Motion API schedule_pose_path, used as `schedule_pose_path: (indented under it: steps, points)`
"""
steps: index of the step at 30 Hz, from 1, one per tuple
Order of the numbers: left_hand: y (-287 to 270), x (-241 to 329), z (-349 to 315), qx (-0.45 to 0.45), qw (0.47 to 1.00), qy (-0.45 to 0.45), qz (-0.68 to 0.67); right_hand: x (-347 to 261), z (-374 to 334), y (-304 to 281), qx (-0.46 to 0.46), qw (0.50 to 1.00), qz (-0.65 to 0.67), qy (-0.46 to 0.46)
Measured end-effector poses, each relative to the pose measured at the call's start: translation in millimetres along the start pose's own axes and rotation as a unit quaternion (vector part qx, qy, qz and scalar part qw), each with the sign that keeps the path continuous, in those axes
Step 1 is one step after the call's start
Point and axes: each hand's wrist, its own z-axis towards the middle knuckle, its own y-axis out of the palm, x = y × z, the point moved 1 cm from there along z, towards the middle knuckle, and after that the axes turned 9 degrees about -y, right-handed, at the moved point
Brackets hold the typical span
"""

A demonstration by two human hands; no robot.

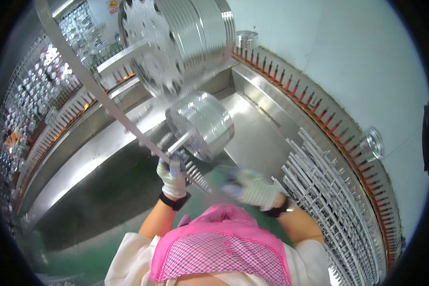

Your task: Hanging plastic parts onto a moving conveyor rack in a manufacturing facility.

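A long flat metal bar (pixel 105 100) slants from the upper left down to the middle, with short rods and a coiled, spring-like part (pixel 197 176) near its lower end. My left hand (pixel 173 177), in a pale striped glove, is closed around the bar near that end. Beside it a shiny ribbed metal cylinder (pixel 207 121) sits on a rod that juts from the bar. A larger-looking shiny cylinder (pixel 200 35) with a perforated face is higher up, also on an arm of the bar. My gloved right hand (pixel 252 188) is smeared by motion right of the coil; its fingers cannot be made out.
Many metal racks (pixel 321 190) lie piled at the right. A curved line of red spindles (pixel 295 89) runs along the wall, carrying a shiny cup-shaped part (pixel 372 143) and another cup (pixel 247 40). A steel trough (pixel 267 136) lies ahead. Hanging shiny parts (pixel 45 71) fill the left.
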Motion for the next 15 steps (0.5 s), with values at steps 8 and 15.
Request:
schedule_pose_path:
  steps: [8,15]
  points:
    - [-113.6,-40.0,-46.7,-0.134,0.985,-0.106,-0.028,-32.5,79.9,142.9,0.1,0.856,0.452,0.231]
    - [-138.8,79.7,-30.0,-0.283,0.888,-0.054,0.357,-46.9,87.3,190.1,0.16,0.781,0.591,0.124]
